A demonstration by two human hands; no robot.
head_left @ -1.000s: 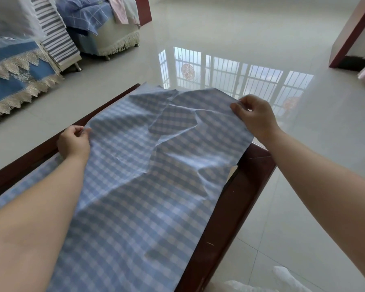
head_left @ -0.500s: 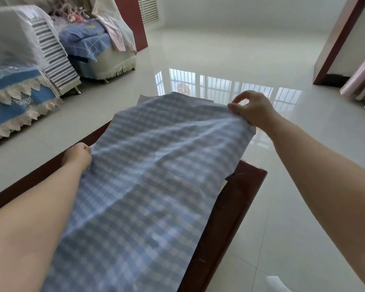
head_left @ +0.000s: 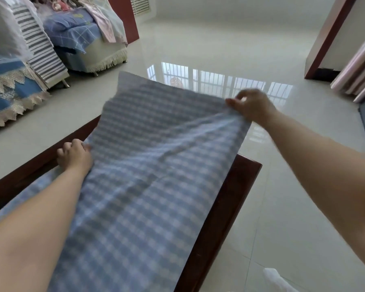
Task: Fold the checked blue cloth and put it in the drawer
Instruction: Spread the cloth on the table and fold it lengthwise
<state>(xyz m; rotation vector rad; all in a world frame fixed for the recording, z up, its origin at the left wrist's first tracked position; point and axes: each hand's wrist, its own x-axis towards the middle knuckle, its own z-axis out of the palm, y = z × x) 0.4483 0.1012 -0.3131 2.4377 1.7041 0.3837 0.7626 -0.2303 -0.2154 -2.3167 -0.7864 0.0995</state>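
Head view. Checked blue cloth [head_left: 152, 175] lies along the dark wooden bench [head_left: 223, 207], its far end raised off the surface. Right hand [head_left: 252, 107] pinches the far right edge and holds it up; its fingers [head_left: 232, 101] are closed on the fabric. Left hand [head_left: 75, 155] sits at the left edge near the bench rail, fingers curled, apparently bunched on the cloth there, though the contact itself is blurred.

Handling, judged: thin, light, fully limp. It sags between the two hands and billows at the far end, so it will not keep a shape unsupported. Best taken at edges and corners, both hands level, so the fold line falls straight. Smooth weave on polished wood could let it slide toward the open right side.

Not visible: no drawer in frame. The near end of the cloth is cut off by the lower edge and partly covered by the left forearm. The far left corner is motion-blurred. How many layers are stacked cannot be told. Bench top under the cloth is hidden.
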